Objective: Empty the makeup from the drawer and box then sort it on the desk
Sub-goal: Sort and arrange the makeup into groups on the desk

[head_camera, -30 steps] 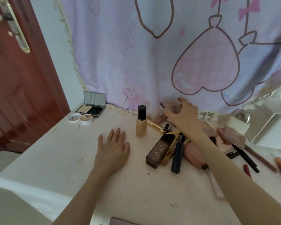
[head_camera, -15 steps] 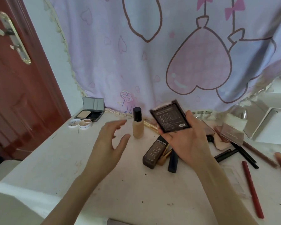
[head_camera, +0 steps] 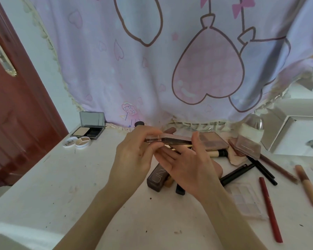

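Both hands are on a flat pink palette [head_camera: 177, 140], held edge-on above the desk [head_camera: 65, 179], just over the brown UNNY box [head_camera: 156, 179]. Left hand [head_camera: 134, 156] pinches the palette's left end between thumb and fingertips; right hand [head_camera: 186, 168] cradles it from below, palm up, thumb curled against the right end. Reference: UNNY box lies flat on the desk under the hands. Right of it: black pens [head_camera: 237, 173], a clear palette [head_camera: 246, 199], a red pencil [head_camera: 270, 210], a tan stick [head_camera: 308, 186] further out. Behind it to the right: a brown palette [head_camera: 213, 141] and a pink compact [head_camera: 248, 146]. Far left of it, near the curtain [head_camera: 152, 69]: open powder compact [head_camera: 89, 129] and a small round white pot [head_camera: 76, 142], lid off.
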### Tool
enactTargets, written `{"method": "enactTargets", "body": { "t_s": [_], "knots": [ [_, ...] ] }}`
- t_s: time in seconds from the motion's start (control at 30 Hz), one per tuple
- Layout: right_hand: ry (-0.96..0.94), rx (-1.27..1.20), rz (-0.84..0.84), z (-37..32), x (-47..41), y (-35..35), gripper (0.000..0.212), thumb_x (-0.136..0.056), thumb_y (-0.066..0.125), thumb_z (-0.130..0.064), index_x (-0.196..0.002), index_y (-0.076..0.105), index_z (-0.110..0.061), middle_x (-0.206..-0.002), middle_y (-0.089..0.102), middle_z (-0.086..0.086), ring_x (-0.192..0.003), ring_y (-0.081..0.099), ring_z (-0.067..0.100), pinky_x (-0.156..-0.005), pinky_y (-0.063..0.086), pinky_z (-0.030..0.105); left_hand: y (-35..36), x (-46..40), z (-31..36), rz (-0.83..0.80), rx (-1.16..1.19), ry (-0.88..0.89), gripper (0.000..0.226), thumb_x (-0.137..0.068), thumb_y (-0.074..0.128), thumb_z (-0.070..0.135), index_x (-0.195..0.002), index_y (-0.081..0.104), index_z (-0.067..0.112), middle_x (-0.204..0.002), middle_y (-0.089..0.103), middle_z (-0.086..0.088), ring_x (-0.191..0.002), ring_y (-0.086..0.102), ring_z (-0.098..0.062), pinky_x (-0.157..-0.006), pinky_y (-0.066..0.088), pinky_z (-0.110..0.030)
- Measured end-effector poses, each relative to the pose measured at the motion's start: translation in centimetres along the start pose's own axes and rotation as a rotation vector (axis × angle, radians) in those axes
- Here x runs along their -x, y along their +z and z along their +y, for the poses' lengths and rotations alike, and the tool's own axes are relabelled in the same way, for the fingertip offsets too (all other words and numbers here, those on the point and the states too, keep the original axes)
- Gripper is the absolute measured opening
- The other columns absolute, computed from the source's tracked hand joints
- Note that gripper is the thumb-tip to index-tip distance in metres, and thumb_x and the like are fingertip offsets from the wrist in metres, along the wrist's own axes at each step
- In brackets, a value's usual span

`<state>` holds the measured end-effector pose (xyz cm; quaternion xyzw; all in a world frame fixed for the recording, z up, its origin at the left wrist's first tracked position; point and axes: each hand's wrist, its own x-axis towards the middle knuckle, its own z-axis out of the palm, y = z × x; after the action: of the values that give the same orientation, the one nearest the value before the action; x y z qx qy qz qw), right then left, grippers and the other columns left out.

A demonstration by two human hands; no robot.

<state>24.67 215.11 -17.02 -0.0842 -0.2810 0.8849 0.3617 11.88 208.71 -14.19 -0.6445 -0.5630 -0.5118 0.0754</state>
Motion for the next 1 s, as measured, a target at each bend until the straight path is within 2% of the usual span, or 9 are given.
{"method": "enactTargets", "body": {
  "t_s": [0.1, 0.17, 0.27, 0.33, 0.43, 0.53, 0.67, 0.83, 1.0],
  "knots": [
    [0.039, -0.038, 0.034, -0.6, 0.2, 0.1, 0.079, -0.078, 0.049, -0.064, -0.121, 0.059, 0.002, -0.126, 0.057, 0.024, -0.116, 0.057, 0.033, -0.096, 0.049, 0.038, -0.1, -0.2, 0.0, 0.001, 0.102, -0.108, 0.021, -0.08, 0.06, 0.018, -0.094, 0.055, 0.033, -0.084, 0.061, 0.013, -0.082, 0.055, 0.008, -0.07, 0.039, -0.002],
    [0.044, 0.039, 0.091, -0.7, 0.0, 0.2, 0.071, -0.081, 0.044, -0.059, -0.12, 0.061, -0.002, -0.122, 0.06, 0.021, -0.11, 0.061, 0.03, -0.086, 0.054, 0.036, -0.1, -0.4, 0.0, -0.041, 0.105, -0.138, 0.025, -0.079, 0.059, 0.025, -0.094, 0.048, 0.043, -0.086, 0.063, 0.014, -0.083, 0.057, 0.006, -0.071, 0.041, -0.004],
    [0.015, 0.095, 0.142, -0.7, -0.2, -0.1, 0.057, -0.08, 0.049, -0.05, -0.115, 0.061, -0.006, -0.111, 0.064, 0.018, -0.095, 0.065, 0.028, -0.071, 0.055, 0.03, 0.1, -0.6, 0.0, -0.139, 0.026, -0.103, 0.028, -0.08, 0.057, 0.025, -0.101, 0.049, 0.042, -0.089, 0.06, 0.031, -0.085, 0.056, 0.011, -0.072, 0.038, -0.001],
    [-0.003, 0.1, 0.11, -0.8, -0.2, -0.3, 0.055, -0.076, 0.061, -0.048, -0.116, 0.061, -0.01, -0.116, 0.064, 0.016, -0.102, 0.065, 0.029, -0.077, 0.055, 0.031, 0.2, -0.8, -0.4, -0.158, -0.052, -0.013, 0.032, -0.081, 0.059, 0.022, -0.109, 0.052, 0.038, -0.089, 0.06, 0.028, -0.086, 0.053, 0.011, -0.073, 0.037, 0.0],
    [0.001, 0.097, 0.003, -1.2, -0.3, -0.6, 0.077, -0.062, 0.081, -0.047, -0.127, 0.055, -0.014, -0.126, 0.059, 0.016, -0.115, 0.058, 0.031, -0.088, 0.052, 0.036, 0.0, -1.2, -0.8, -0.227, -0.097, 0.055, 0.032, -0.082, 0.055, 0.03, -0.113, 0.06, 0.034, -0.104, 0.06, 0.024, -0.095, 0.049, 0.001, -0.084, 0.036, -0.004],
    [-0.011, 0.069, -0.038, -1.3, -0.3, -0.9, 0.079, -0.055, 0.086, -0.044, -0.123, 0.058, -0.014, -0.12, 0.062, 0.019, -0.109, 0.061, 0.031, -0.085, 0.054, 0.036, -0.4, -1.3, -0.9, -0.373, -0.155, 0.078, 0.051, -0.081, 0.048, 0.058, -0.121, 0.06, 0.029, -0.116, 0.055, 0.024, -0.107, 0.042, -0.003, -0.094, 0.032, -0.015],
    [-0.151, 0.131, -0.017, -1.2, -0.4, -1.3, 0.073, -0.06, 0.085, -0.036, -0.121, 0.056, -0.008, -0.111, 0.061, 0.017, -0.101, 0.062, 0.029, -0.089, 0.053, 0.037, -0.6, -1.3, -0.2, -0.562, -0.224, -0.032, 0.085, -0.067, 0.015, 0.087, -0.13, 0.047, 0.039, -0.127, 0.04, 0.03, -0.12, 0.028, 0.004, -0.1, 0.017, -0.022],
    [-0.214, 0.255, -0.028, -0.9, -0.3, -1.4, 0.082, -0.061, 0.086, -0.032, -0.13, 0.049, -0.007, -0.11, 0.061, 0.017, -0.106, 0.06, 0.031, -0.102, 0.043, 0.044, -0.5, -1.4, 0.0, -0.489, -0.057, -0.177, 0.035, -0.069, 0.034, 0.072, -0.1, 0.045, 0.06, -0.107, 0.054, 0.031, -0.102, 0.049, 0.006, -0.086, 0.034, -0.009],
    [-0.238, 0.362, 0.044, -0.6, -0.2, -1.1, 0.08, -0.054, 0.086, -0.045, -0.122, 0.057, -0.015, -0.11, 0.068, 0.01, -0.108, 0.063, 0.025, -0.093, 0.05, 0.032, -0.9, -1.2, -0.4, -0.497, 0.017, -0.177, 0.037, -0.077, 0.041, 0.062, -0.113, 0.05, 0.052, -0.109, 0.061, 0.02, -0.097, 0.052, 0.012, -0.079, 0.034, 0.0]
  ]
}}
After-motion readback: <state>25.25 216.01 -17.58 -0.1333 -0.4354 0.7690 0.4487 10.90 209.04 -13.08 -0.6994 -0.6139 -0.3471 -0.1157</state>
